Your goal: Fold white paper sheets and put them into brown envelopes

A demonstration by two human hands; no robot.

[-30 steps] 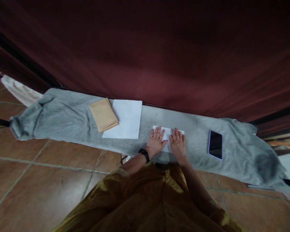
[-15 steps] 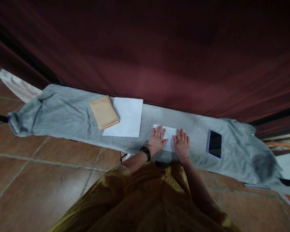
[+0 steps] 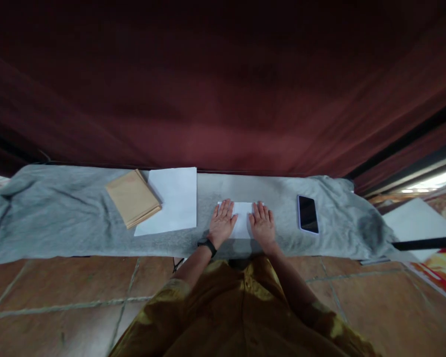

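A small white sheet of paper (image 3: 241, 221), perhaps folded, lies on the grey cloth in front of me. Its left end is under my left hand (image 3: 222, 222), which rests flat with the fingers pointing away from me. My right hand (image 3: 262, 223) presses flat on the right end, fingers a little apart. The middle of the paper shows between my thumbs; its two ends are partly hidden by the hands. A dark band circles my left wrist.
To the left are larger white paper (image 3: 176, 201) and a stack of brown envelopes (image 3: 134, 198) overlapping its corner. A phone (image 3: 307, 214) in a pale purple case lies on the right. Grey cloth (image 3: 74, 223) covers the narrow bench. A dark red curtain (image 3: 215, 144) hangs behind it.
The camera view has tilted and shifted, so the bench appears level and farther left. Both hands stay flat on the small paper, with hardly any change in their placement.
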